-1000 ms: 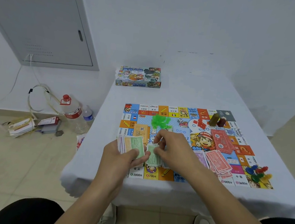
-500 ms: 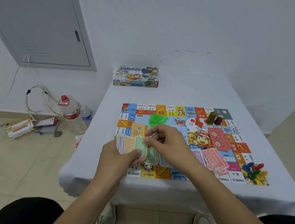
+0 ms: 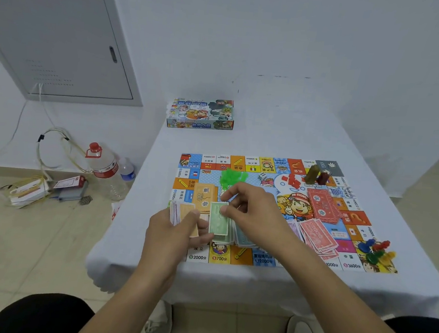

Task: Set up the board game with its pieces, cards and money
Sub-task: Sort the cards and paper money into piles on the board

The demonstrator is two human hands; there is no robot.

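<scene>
Sorting money over the board's (image 3: 271,197) near edge: left hand (image 3: 174,231) grips the note stack (image 3: 182,216); right hand (image 3: 251,211) pinches one green note (image 3: 219,219). Best peel singly onto matching piles.

A table covered with a white cloth (image 3: 283,124) stands against a white wall, which carries a grey metal panel door (image 3: 56,43) at upper left. On the beige tiled floor left of the table stand a large clear bottle with a red cap (image 3: 104,168) and, just beside it, a smaller bottle with a blue label (image 3: 127,170). Near them lie looped cables (image 3: 51,146), a stack of small boxes (image 3: 27,192) and a grey case with a red and white card on top (image 3: 71,189).
</scene>
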